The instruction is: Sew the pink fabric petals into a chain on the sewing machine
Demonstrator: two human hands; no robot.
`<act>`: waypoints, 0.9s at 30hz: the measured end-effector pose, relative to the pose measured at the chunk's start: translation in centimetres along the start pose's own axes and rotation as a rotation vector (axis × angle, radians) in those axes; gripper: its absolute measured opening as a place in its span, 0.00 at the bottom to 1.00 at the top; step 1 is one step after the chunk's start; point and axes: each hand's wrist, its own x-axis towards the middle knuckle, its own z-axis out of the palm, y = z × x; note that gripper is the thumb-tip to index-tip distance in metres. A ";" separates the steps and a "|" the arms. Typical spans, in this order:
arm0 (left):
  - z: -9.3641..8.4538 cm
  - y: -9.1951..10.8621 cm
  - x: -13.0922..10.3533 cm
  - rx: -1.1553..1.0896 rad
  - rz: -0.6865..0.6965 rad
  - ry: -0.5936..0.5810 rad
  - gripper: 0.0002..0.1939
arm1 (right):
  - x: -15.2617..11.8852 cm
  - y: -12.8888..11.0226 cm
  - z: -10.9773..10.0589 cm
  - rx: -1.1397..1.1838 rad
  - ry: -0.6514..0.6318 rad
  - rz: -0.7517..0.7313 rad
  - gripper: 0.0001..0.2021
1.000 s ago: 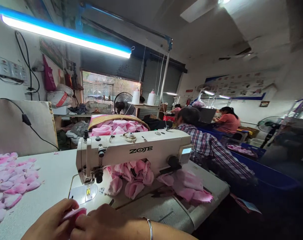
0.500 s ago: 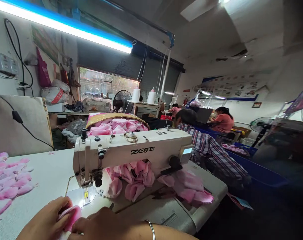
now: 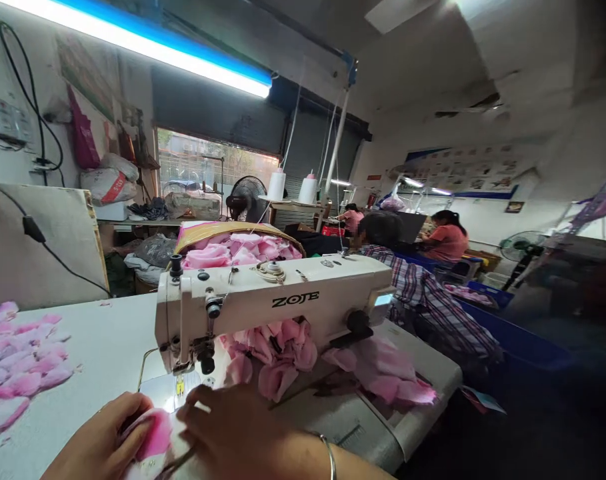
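Note:
My left hand (image 3: 105, 440) pinches a pink-and-white padded fabric piece (image 3: 155, 437) between thumb and fingers, low in the head view, in front of the needle plate. Just right of it is my right hand (image 3: 233, 427), somewhat blurred, its fingers curled at the white side of the piece. What its fingertips hold is hidden. The white sewing machine (image 3: 247, 300) stands over the table, with its needle area (image 3: 180, 387) lit just beyond my hands. A bunch of pink fabric petals (image 3: 277, 360) lies under the machine's arm.
Loose pink petals (image 3: 25, 360) cover the table's left side; more petals (image 3: 383, 370) lie at the right end. Behind the machine stands a bag (image 3: 243, 248) full of petals. A person in a plaid shirt (image 3: 427, 293) sits beyond, right. Thread cones (image 3: 277, 185) stand above.
My right hand has moved up and right, toward the needle plate. My left hand keeps its pinch on the fabric piece, which shows more of its pink face. The view has shifted slightly.

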 end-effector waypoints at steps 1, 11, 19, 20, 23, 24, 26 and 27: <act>-0.3 0.6 -0.3 0.010 -0.018 0.000 0.20 | 0.0 0.3 0.0 -0.001 -0.026 0.049 0.11; -2.2 4.5 -1.7 -0.079 -0.051 0.089 0.16 | 1.0 3.0 1.0 0.048 -0.201 0.394 0.11; -1.9 4.3 -1.5 -0.081 -0.017 0.124 0.14 | 0.0 0.5 -0.2 0.190 -0.080 0.038 0.10; -1.8 4.1 -1.4 -0.077 -0.006 0.125 0.13 | 0.1 0.0 -0.2 0.202 -0.088 -0.017 0.11; -1.6 3.8 -1.1 -0.048 0.009 0.151 0.11 | 0.4 -1.0 -0.3 0.212 -0.130 -0.159 0.11; -1.5 3.7 -1.0 -0.037 0.012 0.165 0.11 | 0.5 -1.2 -0.2 0.210 -0.147 -0.185 0.10; -1.4 3.6 -0.9 -0.021 0.020 0.192 0.10 | 0.7 -1.5 0.0 0.206 -0.174 -0.192 0.09; -1.4 3.6 -0.9 -0.017 0.023 0.204 0.10 | 0.8 -1.5 0.2 0.208 -0.178 -0.183 0.09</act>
